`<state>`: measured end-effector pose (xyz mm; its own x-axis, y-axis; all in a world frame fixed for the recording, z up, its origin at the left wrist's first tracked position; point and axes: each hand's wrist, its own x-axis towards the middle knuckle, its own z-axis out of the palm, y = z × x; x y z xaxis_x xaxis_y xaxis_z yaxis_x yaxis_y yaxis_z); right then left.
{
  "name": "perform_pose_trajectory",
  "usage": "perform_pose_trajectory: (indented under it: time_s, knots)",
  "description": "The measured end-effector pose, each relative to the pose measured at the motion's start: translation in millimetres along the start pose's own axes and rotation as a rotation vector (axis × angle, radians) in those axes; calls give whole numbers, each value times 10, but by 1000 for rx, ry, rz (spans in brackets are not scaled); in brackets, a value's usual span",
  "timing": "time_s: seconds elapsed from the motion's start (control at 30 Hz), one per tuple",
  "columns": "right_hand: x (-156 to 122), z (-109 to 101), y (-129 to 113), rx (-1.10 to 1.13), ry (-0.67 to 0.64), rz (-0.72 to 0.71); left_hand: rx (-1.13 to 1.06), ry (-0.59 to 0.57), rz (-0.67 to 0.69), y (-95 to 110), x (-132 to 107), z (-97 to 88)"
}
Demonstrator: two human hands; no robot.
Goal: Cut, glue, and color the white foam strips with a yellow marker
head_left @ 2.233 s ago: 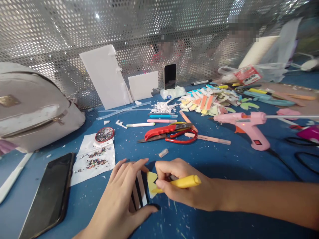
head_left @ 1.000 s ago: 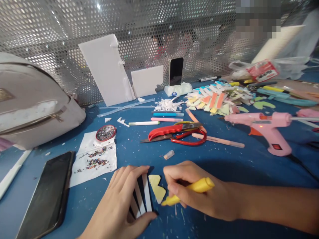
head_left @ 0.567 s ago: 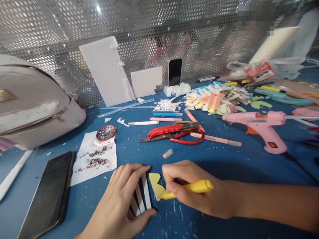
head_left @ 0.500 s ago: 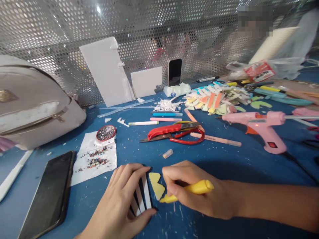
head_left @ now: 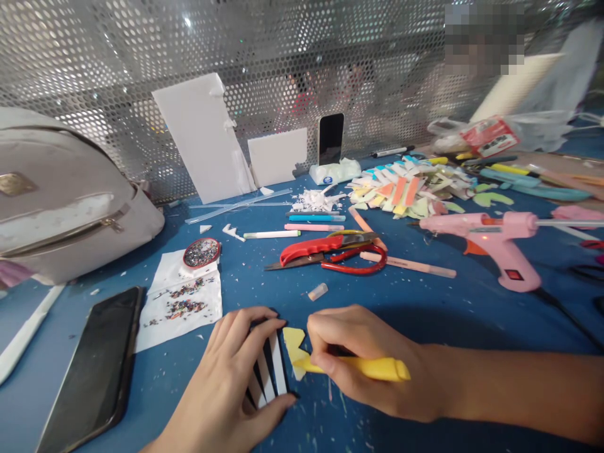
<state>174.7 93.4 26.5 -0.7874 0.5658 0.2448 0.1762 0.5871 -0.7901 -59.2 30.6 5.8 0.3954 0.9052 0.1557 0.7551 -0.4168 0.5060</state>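
Note:
My right hand (head_left: 368,365) is closed round a yellow marker (head_left: 377,369), whose tip rests on a small yellow zigzag-edged piece (head_left: 294,345) lying on the blue table. Arched over a black-and-white striped piece (head_left: 277,365), my left hand (head_left: 231,371) holds it between fingers and thumb, along its near and far ends. The yellow piece lies right against or very close to the striped one's right edge. Much of the striped piece is hidden under my palm and fingers. Beyond my right hand lies a small marker cap (head_left: 318,292).
Red-handled scissors or shears (head_left: 330,251) and several markers lie ahead. A pink glue gun (head_left: 491,242) with a cable stands at right. On the left are a phone (head_left: 89,371), a paper (head_left: 179,308) with glitter bits, and a backpack (head_left: 66,195). Cut scraps (head_left: 410,185) are heaped behind.
The marker tip has shifted slightly left and up, from the yellow piece's lower edge onto its surface. My left hand stays in place.

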Motion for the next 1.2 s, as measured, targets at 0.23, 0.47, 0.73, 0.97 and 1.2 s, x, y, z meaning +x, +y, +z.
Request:
perform_pose_trajectory:
  time_s: [0.23,0.47,0.73,0.97,1.2]
  knots:
    - [4,17,7,-50,14,-41,4,3,8,-8,2,11]
    - [-7,26,29,-26,-3,-124,-4,14,18,-12,11,8]
    - [-14,41,40,-29,-43,-123,-12,31,29,-2,23,-6]
    - [-24,57,26,-59,-13,-121,-25,8,18,-3,25,-5]
    - [-27,77,36,-66,-19,-143,-28,4,23,-7,23,-5]
